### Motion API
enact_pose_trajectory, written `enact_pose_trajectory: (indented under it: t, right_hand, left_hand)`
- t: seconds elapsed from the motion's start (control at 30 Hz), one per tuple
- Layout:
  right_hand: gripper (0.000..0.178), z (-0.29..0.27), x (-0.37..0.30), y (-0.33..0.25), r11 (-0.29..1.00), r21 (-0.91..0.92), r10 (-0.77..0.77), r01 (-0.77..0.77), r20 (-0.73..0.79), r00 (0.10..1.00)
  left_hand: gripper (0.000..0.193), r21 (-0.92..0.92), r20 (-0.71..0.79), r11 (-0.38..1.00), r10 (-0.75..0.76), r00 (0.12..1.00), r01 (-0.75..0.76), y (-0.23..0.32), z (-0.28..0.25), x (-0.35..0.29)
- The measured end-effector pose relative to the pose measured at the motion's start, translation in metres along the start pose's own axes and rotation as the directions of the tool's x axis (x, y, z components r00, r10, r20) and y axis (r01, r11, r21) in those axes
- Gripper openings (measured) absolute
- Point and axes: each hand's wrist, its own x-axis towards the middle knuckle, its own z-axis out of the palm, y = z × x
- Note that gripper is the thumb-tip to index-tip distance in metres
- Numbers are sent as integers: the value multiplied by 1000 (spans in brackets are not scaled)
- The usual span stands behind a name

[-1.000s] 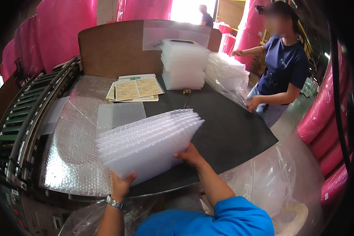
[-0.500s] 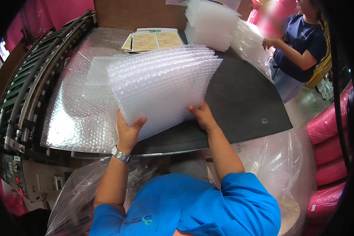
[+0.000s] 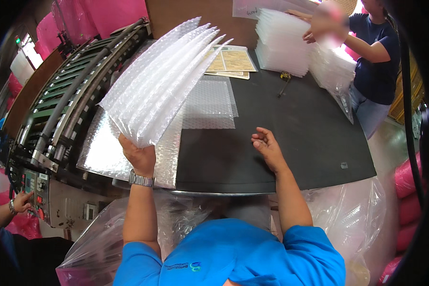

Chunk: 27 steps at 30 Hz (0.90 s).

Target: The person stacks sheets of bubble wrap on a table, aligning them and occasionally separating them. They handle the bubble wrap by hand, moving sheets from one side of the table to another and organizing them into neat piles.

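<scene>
Here, left hand (image 3: 140, 157) grips bubble-wrap sheets (image 3: 157, 83) while right hand (image 3: 269, 150) hovers free — lettering (image 3: 178, 265) marks the blue shirt (image 3: 257, 252).

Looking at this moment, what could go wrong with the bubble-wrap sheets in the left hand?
The left hand alone grips the bubble-wrap sheets near their lower end, and their tops fan apart, so some might slip or splay; the right hand is empty and off them.
The papers appear just beyond the fanned sheets; a swing that way could perhaps shift them.
</scene>
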Motion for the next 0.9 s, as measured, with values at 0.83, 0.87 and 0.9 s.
enact_pose_trajectory:
  t: [0.83,0.87,0.9]
  right_hand:
    - [50,2,-3,1,996,-83,-28,31,43,999]
    - [49,1,-3,1,996,-85,-25,29,44,999]
    - [49,1,-3,1,996,-87,-29,33,48,998]
  left_hand:
    - [64,-223,-170,975,-26,985,-13,7,-25,23]
    - [63,-244,-166,970,-23,986,-19,7,-25,23]
    - [62,-262,-162,965,-20,987,-24,7,-25,24]
